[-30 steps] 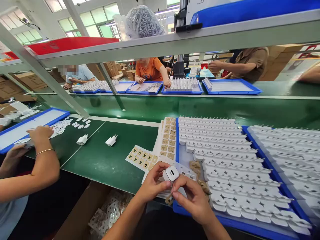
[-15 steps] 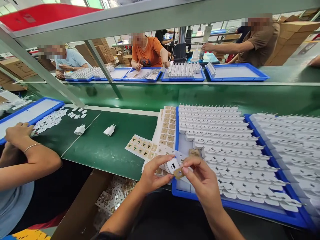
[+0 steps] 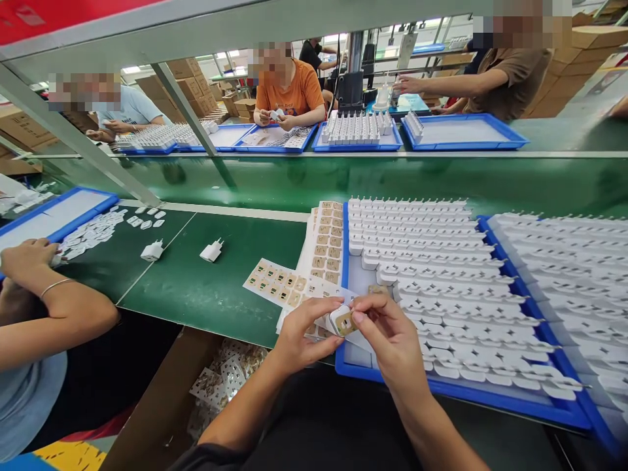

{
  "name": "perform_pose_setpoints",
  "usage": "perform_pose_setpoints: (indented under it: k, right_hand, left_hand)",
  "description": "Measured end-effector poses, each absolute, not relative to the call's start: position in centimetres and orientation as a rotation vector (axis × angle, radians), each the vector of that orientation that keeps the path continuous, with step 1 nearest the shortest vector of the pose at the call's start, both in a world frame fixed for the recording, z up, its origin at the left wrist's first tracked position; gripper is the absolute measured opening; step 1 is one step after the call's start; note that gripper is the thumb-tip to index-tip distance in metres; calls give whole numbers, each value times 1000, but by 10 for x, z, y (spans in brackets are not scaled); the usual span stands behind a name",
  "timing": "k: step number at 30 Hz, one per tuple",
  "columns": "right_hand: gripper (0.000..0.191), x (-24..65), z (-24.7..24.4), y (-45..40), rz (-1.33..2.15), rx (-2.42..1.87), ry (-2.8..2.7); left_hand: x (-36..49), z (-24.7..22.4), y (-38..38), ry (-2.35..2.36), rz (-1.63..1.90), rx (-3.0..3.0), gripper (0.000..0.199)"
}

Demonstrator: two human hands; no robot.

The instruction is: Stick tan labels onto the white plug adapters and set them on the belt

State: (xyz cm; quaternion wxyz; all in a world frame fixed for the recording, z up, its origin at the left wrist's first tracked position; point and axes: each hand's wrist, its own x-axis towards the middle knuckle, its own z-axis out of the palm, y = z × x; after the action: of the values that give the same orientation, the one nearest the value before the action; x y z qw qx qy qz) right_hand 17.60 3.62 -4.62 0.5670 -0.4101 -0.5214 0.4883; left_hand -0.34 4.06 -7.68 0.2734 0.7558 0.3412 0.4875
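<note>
Centre: the charger (image 3: 334, 318) is showing smooth plastic; the sticker (image 3: 340, 328) is looking matt and papery. Right: the tray (image 3: 345, 252) is displaying plastic. Upper centre: the worktop (image 3: 275, 175) is gleaming glossily. Upper right: boxes (image 3: 589, 65) are presenting matt cardboard.

Cardboard boxes (image 3: 583, 72) stand stacked behind a brown-shirted co-worker (image 3: 515, 77) at the far bench (image 3: 569, 136).

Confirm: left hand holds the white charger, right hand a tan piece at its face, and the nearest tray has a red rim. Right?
Rim's wrong: in the head view the nearest tray is blue-rimmed, not red. The left hand holds the white charger, right hand a tan piece at its face.
</note>
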Motion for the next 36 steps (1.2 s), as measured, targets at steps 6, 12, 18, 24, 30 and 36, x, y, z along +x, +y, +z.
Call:
perform_pose_setpoints:
  k: [6,12,18,24,30,36]
  right_hand:
    - [10,176,-44,36,1146,-986,-1225]
    - [9,175,-45,37,1118,-989,-1247]
    - [4,174,-48,37,1068,-978,-1291]
    - [5,171,-52,41,969,-985,-1373]
    - [4,169,-50,39,919,-1037,-1393]
    - [4,169,-51,40,773,-1077,-1498]
  left_hand:
    - [-3,-74,40,922,1304,2029,50]
    - [-3,-76,40,908,1302,2022,53]
    - [-3,-74,41,918,1314,2034,52]
    - [-2,-73,42,920,1338,2067,50]
    - [-2,-74,43,919,1338,2069,50]
    - [-1,-74,44,913,1376,2074,49]
